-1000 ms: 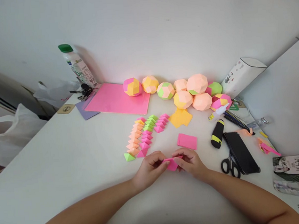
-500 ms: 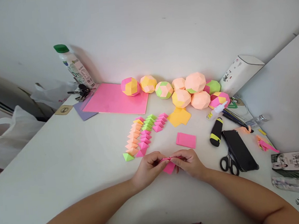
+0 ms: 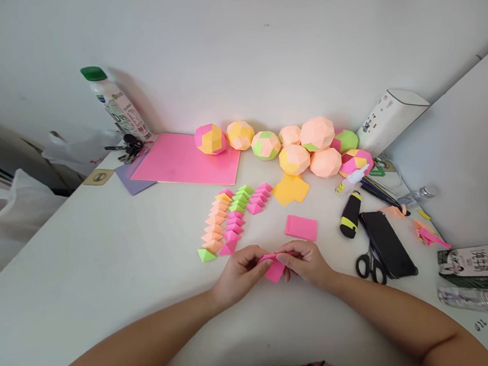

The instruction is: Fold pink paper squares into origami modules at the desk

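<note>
Between both hands, low over the front of the table, is a small pink sheet of paper [image 3: 274, 270], its upper edge pinched by the fingers. My left hand [image 3: 242, 270] grips its left side, thumb on top. On the right side my right hand [image 3: 305, 262] is closed on the same paper, covering part of it. Beyond the hands lies a stack of pink paper squares [image 3: 301, 227]. To the left, folded paper pieces [image 3: 214, 221] stand in overlapping rows of peach, green and pink. Several yellow paper squares [image 3: 290, 189] lie further back.
Faceted paper balls [image 3: 316, 134] line the wall beside a pink folder [image 3: 182, 161]. At right are scissors [image 3: 371, 266], a phone [image 3: 388, 244], a black-and-yellow cutter [image 3: 351, 214], a glue bottle [image 3: 352, 179] and a milk carton [image 3: 475, 259]. A green-capped bottle [image 3: 120, 105] stands back left.
The view has shifted slightly. Both hands keep hold of the pink paper, and more of its face shows between the fingers.
</note>
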{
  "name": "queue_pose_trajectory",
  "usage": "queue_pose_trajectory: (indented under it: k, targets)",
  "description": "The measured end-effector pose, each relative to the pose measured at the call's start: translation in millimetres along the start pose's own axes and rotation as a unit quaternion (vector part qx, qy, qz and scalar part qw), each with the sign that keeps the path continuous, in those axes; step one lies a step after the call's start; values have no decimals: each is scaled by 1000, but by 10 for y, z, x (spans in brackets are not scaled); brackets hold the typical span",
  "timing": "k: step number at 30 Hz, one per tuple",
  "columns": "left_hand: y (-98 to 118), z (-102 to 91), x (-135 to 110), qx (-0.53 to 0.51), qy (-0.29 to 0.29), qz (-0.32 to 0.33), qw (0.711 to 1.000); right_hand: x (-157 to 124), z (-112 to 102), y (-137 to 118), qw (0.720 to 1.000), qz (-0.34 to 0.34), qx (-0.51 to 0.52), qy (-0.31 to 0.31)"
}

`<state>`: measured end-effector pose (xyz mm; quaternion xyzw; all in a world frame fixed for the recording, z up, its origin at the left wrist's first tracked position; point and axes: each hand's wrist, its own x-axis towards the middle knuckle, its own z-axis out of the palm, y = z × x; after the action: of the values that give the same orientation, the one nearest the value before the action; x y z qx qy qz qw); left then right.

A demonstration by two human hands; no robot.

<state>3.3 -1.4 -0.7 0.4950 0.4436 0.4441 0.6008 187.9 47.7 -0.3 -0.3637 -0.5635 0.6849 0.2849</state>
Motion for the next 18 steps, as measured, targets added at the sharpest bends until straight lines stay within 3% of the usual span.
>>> queue_pose_trajectory:
  k: [12,18]
  targets:
    - [20,-11,12,-23,-9,-4,1000,-17,10,8,999,-6,-36,-13]
    - [49,20,20,-7,19,-1,1000,-20,6,41,998,-18,-53,-22]
